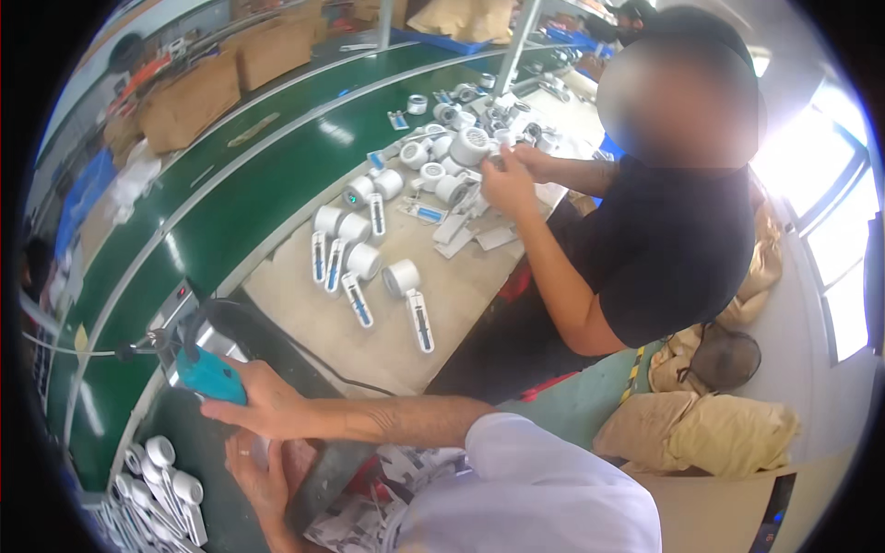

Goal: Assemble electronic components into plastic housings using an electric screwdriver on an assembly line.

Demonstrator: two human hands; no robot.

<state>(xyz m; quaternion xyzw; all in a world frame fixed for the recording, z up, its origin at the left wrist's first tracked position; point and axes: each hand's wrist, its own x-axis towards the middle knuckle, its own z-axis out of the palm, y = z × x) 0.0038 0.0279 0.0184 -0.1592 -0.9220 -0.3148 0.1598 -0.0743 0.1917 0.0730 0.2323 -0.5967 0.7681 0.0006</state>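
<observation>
Factory line: green conveyor belt (230, 184) runs up the left of the frame, a tan bench (369, 323) beside it strewn with white lint rollers (406, 281).

We note our right hand (267, 405) at lower left, fingers closed round a teal-handled electric screwdriver (207, 369), its black cord (304, 355) trailing right. Left hand (263, 479) below it, fingers curled; whether it holds anything we cannot tell.

Judgement: the screwdriver looks rigid, moderately heavy, smooth plastic; best gripped mid-handle.

A co-worker's hands (507, 180) sort rollers at upper centre.
</observation>
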